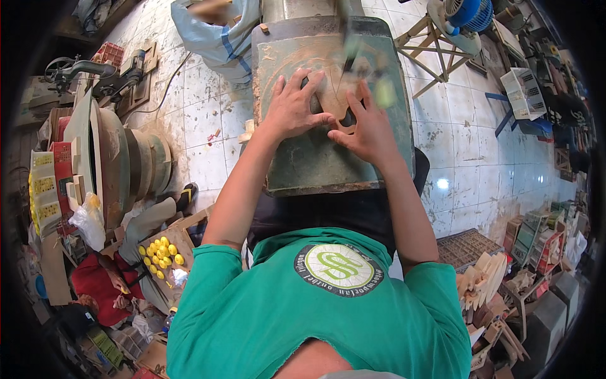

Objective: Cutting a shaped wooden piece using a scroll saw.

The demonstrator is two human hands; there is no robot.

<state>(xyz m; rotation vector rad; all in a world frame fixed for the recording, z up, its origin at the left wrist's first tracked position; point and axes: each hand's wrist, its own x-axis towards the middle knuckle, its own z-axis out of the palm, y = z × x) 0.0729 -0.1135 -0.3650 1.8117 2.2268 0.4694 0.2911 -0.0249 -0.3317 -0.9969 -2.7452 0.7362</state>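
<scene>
Across a stained white-tiled floor (454, 151), a person in a short-sleeved green shirt (284, 284) leans over a worn, dark-green metal machine table with rounded corners (309, 170), its top coated in brown dust. The left hand (293, 104) lies palm down with fingers spread and the right hand (372, 129) reaches in opposite, thumb and forefinger apart, neither pinching anything visible. Between and partly beneath them, a flat, light-brown wooden piece (331, 98) rests on the table's far half, beside a part too blurred to identify.
</scene>
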